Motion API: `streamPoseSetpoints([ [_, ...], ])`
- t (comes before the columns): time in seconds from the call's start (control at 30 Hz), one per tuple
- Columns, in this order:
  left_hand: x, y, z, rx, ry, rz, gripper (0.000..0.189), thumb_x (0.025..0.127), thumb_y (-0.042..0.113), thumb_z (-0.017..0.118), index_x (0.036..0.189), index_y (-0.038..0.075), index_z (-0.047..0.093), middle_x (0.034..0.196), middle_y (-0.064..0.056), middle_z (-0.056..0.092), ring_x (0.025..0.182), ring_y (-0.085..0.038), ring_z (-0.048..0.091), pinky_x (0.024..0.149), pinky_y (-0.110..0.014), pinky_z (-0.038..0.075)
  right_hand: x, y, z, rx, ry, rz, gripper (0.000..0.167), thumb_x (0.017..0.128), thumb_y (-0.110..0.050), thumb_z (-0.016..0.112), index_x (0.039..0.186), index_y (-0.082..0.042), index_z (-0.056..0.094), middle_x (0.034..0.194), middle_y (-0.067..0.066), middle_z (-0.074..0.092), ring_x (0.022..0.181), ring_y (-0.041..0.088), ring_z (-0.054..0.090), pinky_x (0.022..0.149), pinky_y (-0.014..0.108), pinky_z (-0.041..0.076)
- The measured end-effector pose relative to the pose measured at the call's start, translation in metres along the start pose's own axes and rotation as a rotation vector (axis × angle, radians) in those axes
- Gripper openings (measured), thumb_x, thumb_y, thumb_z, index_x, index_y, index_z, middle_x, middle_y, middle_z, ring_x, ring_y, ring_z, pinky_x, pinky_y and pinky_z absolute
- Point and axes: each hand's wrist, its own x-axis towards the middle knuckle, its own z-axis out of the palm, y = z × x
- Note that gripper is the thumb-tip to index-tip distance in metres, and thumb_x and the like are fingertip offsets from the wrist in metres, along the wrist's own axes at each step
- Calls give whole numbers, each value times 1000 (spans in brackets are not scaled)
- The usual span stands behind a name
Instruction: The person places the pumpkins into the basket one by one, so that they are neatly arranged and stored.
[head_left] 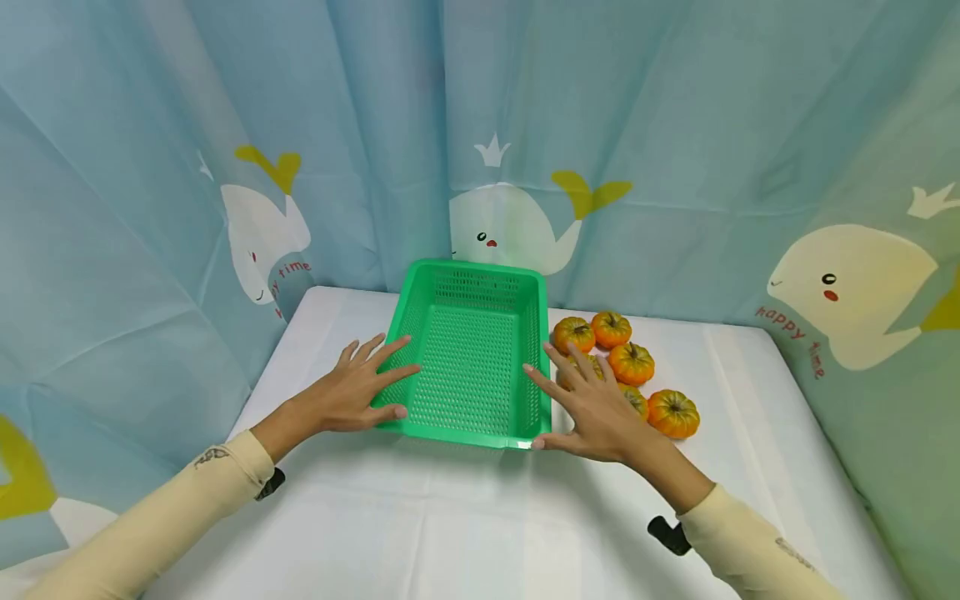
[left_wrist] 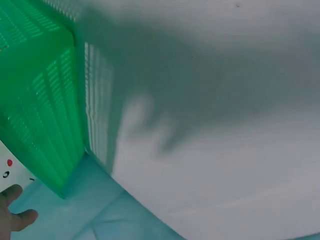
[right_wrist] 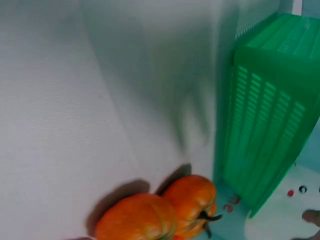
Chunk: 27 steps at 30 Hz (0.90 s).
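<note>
A green plastic basket (head_left: pixel 472 358) with perforated walls stands on the white table, nothing inside it. My left hand (head_left: pixel 360 390), fingers spread and straight, is over its left rim near the front corner. On the other side my right hand (head_left: pixel 592 408) spreads its fingers at the right rim, thumb by the front right corner. Several small orange pumpkins (head_left: pixel 632 363) lie right of the basket, some partly hidden behind the right hand. In the left wrist view, two fingertips (left_wrist: pixel 20 220) show beside the basket wall (left_wrist: pixel 45 115). Two pumpkins (right_wrist: pixel 137 217) appear in the right wrist view.
The white table (head_left: pixel 450 525) runs back to a blue curtain (head_left: pixel 390 125) with whale prints, which also hangs along both sides. Dark wrist camera mounts (head_left: pixel 669 535) sit under both sleeves.
</note>
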Motion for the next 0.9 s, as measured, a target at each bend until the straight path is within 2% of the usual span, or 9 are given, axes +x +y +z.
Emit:
streamPoseSetpoints([
  [0.2, -1, -6, 8, 20, 23, -17, 56, 99, 54, 55, 142, 17, 58, 162, -14, 31, 143, -50, 33, 107, -70, 31, -18, 18, -1, 137, 37, 78, 83, 84, -60, 72, 152, -20, 46, 160, 13, 34, 144, 44, 34, 109, 73, 26],
  [0.3, -2, -8, 9, 16, 26, -25, 52, 99, 49, 59, 138, 16, 62, 159, -14, 35, 141, -48, 37, 105, -68, 33, -28, 30, -3, 207, 51, 137, 75, 85, -48, 77, 148, -16, 50, 155, 15, 41, 139, 44, 39, 107, 72, 29],
  [0.37, -3, -10, 8, 7, 28, -28, 49, 98, 47, 61, 136, 16, 63, 158, -14, 37, 140, -46, 40, 104, -66, 36, -37, 40, -4, 244, 57, 176, 72, 87, -42, 77, 147, -15, 50, 152, 17, 44, 137, 45, 41, 104, 72, 31],
  [0.6, -3, -15, 11, -43, -2, -34, 48, 99, 47, 60, 135, 15, 64, 158, -12, 39, 135, -40, 47, 105, -61, 40, -68, 71, -10, 448, 60, 358, 64, 93, -29, 73, 146, -4, 47, 150, 23, 43, 138, 50, 35, 104, 74, 28],
  [0.77, -4, -19, 13, -66, -21, -20, 47, 100, 47, 58, 134, 15, 64, 157, -11, 39, 130, -37, 51, 103, -59, 43, -91, 94, -11, 461, 72, 503, 63, 97, -33, 68, 147, -4, 43, 147, 27, 43, 134, 52, 39, 101, 74, 32],
  [0.9, -4, -21, 13, -80, -32, -14, 47, 101, 46, 57, 133, 14, 64, 157, -10, 40, 128, -37, 53, 103, -57, 43, -107, 109, -6, 449, 54, 573, 67, 97, -35, 67, 149, -2, 41, 147, 31, 41, 129, 52, 42, 96, 70, 37],
])
